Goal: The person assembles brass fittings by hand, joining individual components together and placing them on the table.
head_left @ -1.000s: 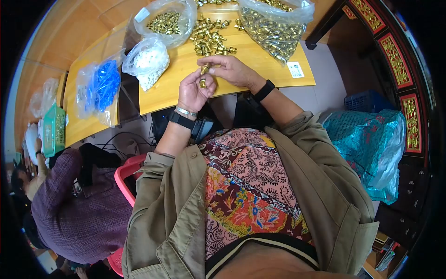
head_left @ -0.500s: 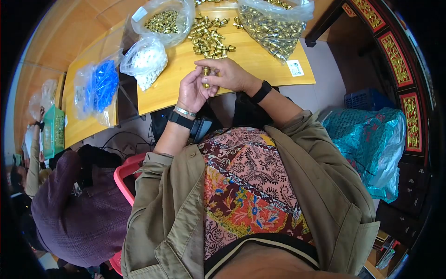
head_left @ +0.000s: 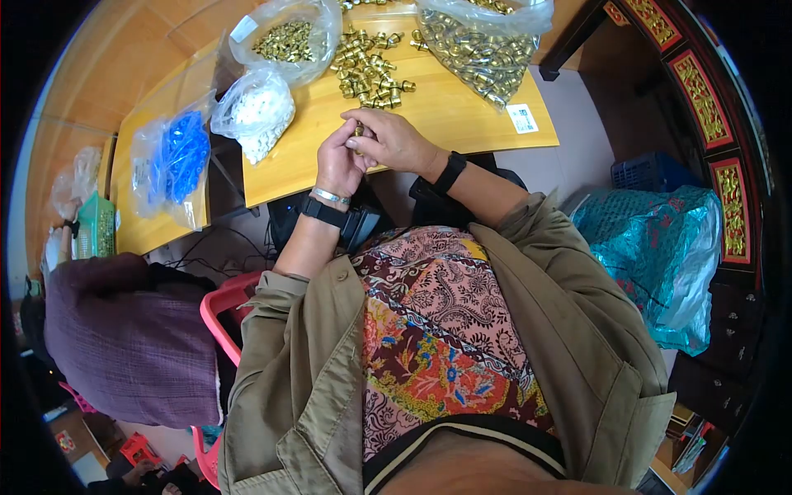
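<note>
Brass-coloured fitting (head_left: 359, 129) is resting between the two hands above the near part of the table (head_left: 285, 172) (fingers are hiding most of it). The right hand (head_left: 396, 142) is reaching across it, its grip pinching the piece between thumb and forefinger, while the left hand (head_left: 337, 162) is curling its grip around it from the other side — those fingertips are mostly hiding from the camera.

Just beyond the knuckles, a heap of loose fittings (head_left: 370, 74) is spreading over the wood. Two plastic bags are flanking it: a bulging bag of fittings (head_left: 478, 54) on the right, and on the left an open bag of small brass-coloured parts (head_left: 285, 41), with a bag of white pieces (head_left: 257, 115) sitting just in front of that one. Farther left, a bag of blue pieces (head_left: 183, 157) is lying on a separate yellow top, and a green basket (head_left: 96, 223) is standing near its far end.

Lower down, a person in purple (head_left: 136, 338) is filling the left side beside a pink chair (head_left: 221, 307) — and a crinkled teal bag (head_left: 648, 260) is bulging at the right, near a dark blue crate (head_left: 652, 173).
</note>
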The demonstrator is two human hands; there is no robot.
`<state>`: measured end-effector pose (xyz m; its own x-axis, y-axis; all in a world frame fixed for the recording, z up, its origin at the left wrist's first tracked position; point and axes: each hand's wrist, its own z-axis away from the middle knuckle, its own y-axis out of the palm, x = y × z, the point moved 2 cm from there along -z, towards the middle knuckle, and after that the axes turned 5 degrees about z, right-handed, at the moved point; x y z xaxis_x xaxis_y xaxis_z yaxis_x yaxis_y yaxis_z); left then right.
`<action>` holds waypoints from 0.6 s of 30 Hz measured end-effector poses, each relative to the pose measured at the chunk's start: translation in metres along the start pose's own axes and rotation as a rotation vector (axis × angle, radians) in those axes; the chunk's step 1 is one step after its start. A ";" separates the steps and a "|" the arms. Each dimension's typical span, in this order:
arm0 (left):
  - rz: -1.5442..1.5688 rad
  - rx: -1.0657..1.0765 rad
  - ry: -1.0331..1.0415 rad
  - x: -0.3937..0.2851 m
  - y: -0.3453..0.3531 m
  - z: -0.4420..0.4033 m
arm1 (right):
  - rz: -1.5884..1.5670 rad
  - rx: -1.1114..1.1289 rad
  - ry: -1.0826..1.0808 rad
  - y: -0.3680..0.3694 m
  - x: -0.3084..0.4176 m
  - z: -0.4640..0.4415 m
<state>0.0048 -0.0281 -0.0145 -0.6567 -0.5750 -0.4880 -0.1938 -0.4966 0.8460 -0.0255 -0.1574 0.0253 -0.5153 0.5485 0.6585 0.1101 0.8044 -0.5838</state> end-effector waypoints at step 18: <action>-0.149 -0.053 -0.055 -0.011 0.004 -0.009 | -0.565 0.043 0.301 0.007 -0.015 -0.002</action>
<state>0.0181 -0.0298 -0.0078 -0.6625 -0.4567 -0.5938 -0.2544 -0.6084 0.7518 -0.0151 -0.1591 0.0123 -0.2224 0.0879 0.9710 -0.1460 0.9817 -0.1224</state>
